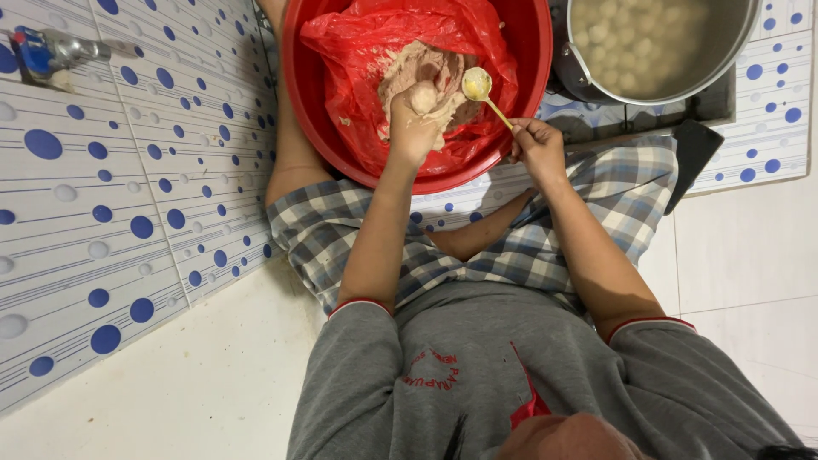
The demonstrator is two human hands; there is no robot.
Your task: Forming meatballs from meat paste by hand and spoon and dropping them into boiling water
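My left hand (413, 128) is shut on a lump of pale pink paste, and a round ball of it (423, 96) bulges out above my thumb. More paste (409, 64) lies in a red plastic bag (366, 34) that lines a red basin (298, 102). My right hand (537, 145) grips the handle of a yellow spoon (477, 83), whose bowl sits just right of the ball, over the basin. Both hands are at the basin's near side, above my knees in checked shorts.
A metal pot (579, 77) of cloudy water with several pale balls stands at the upper right, next to the basin. A black flat object (694, 149) lies below it. A blue-dotted tiled wall (128, 213) with a blue tap (38, 51) runs along the left.
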